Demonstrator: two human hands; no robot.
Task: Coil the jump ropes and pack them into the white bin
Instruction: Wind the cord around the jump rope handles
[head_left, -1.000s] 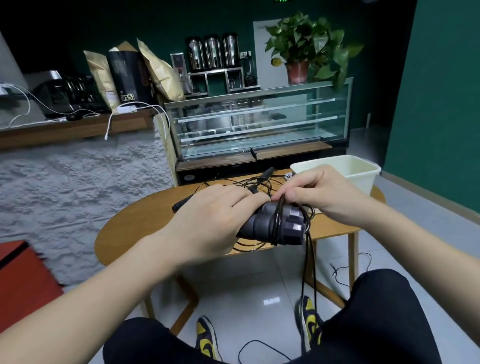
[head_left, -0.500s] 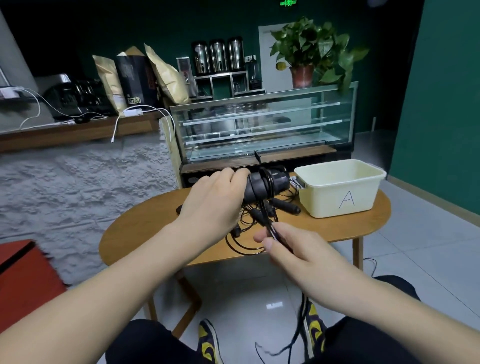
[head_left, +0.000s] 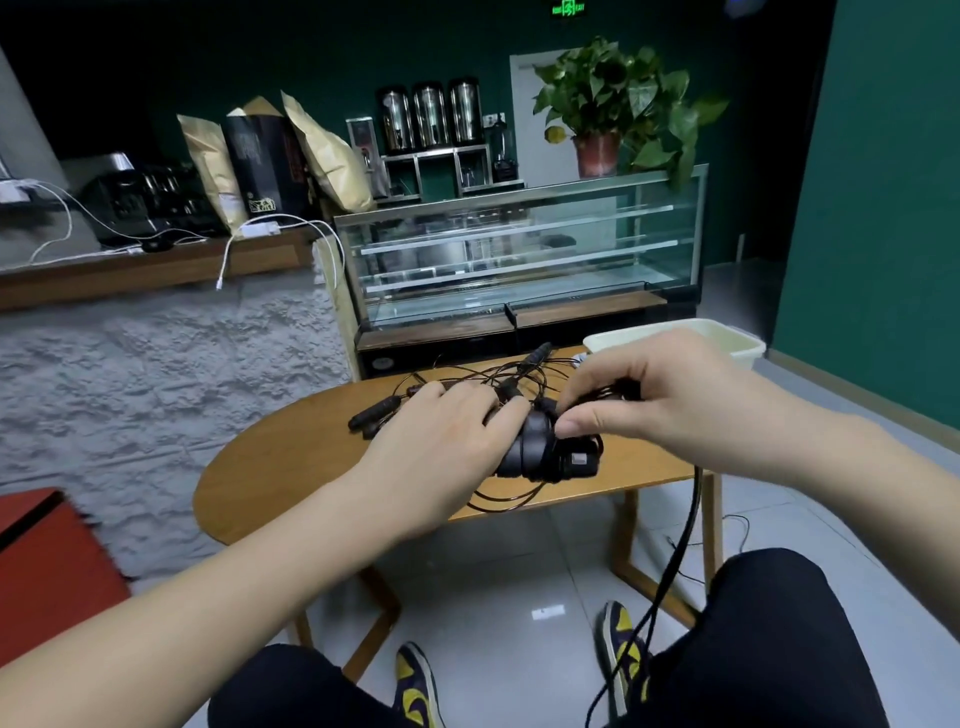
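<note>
Above the near edge of the wooden surface (head_left: 291, 467), the left hand (head_left: 441, 457) gripped a bundle of black jump-rope handles (head_left: 540, 452), its fingers curled round them. The right hand (head_left: 670, 395) pinched the black cord (head_left: 680, 540) just over the bundle, and the cord's free length dropped limp to the floor. Cord like that likely handles light, slack and tangle-prone (best held at the stiff handles). At least three more handles lay tangled at the far edge; exact rope count unclear. One white bin (head_left: 737, 348) stood at the far right corner.
</note>
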